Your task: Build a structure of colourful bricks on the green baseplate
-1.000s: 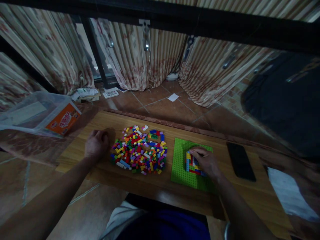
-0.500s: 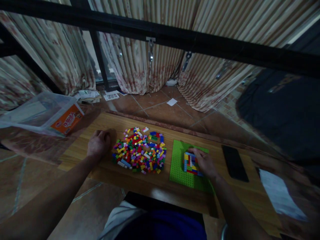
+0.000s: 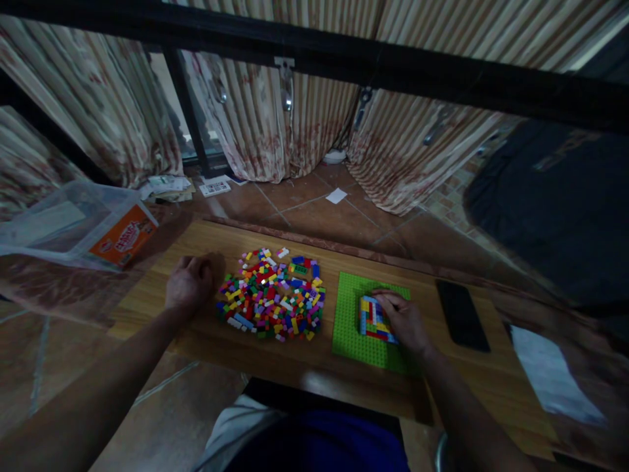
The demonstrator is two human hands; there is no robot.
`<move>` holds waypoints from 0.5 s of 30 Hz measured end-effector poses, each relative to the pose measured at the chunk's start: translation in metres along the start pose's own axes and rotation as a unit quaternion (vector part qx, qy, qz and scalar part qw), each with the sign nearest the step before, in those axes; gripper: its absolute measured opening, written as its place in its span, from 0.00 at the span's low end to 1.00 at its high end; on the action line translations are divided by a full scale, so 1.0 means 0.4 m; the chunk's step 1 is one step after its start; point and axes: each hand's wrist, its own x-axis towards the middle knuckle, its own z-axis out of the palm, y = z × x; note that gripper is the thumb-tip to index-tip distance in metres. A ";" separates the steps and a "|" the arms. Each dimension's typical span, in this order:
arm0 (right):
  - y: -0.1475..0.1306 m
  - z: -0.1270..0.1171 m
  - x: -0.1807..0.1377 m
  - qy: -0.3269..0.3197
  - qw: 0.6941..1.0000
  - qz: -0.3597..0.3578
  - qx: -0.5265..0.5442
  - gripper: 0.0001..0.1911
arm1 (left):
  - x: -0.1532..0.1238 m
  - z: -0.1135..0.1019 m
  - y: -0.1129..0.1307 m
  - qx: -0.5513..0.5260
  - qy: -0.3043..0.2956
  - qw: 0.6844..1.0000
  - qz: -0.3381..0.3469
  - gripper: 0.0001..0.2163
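A heap of small coloured bricks lies in the middle of the wooden table. To its right sits a green baseplate with a low block of mixed-colour bricks built on it. My right hand rests on the right side of that block, fingers curled and pressed down on it. Left of the heap, my left hand lies on the table as a loose fist, apart from the bricks.
A black phone lies flat on the table right of the baseplate. A clear plastic box with an orange label stands at the far left. Tiled floor and striped curtains lie beyond the table's far edge.
My view shifted slightly. Both hands stay where they were, the right one still on the brick block.
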 end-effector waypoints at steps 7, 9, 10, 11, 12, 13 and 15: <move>-0.018 0.000 -0.005 -0.004 0.999 -0.008 -0.033 0.22 | 0.001 0.001 -0.001 -0.008 0.003 1.000 0.002 0.18; -0.025 -0.004 -0.007 -0.009 0.999 -0.007 -0.040 0.23 | -0.001 0.001 -0.001 -0.016 0.007 1.000 0.003 0.18; -0.028 -0.006 -0.008 -0.012 0.999 -0.006 -0.043 0.23 | -0.003 0.001 -0.001 -0.021 0.009 1.000 0.005 0.17; -0.030 -0.008 -0.010 -0.016 0.999 -0.004 -0.046 0.24 | -0.004 0.001 -0.001 -0.025 0.011 1.000 0.006 0.17; -0.031 -0.010 -0.011 -0.017 0.999 -0.002 -0.049 0.24 | -0.005 0.001 -0.001 -0.027 0.013 1.000 0.006 0.16; -0.032 -0.011 -0.013 -0.017 0.998 0.001 -0.052 0.24 | -0.006 0.002 -0.001 -0.029 0.016 0.999 0.008 0.16; -0.036 -0.012 -0.017 0.003 0.998 0.004 -0.067 0.25 | -0.006 0.004 -0.002 -0.031 0.016 0.999 0.013 0.16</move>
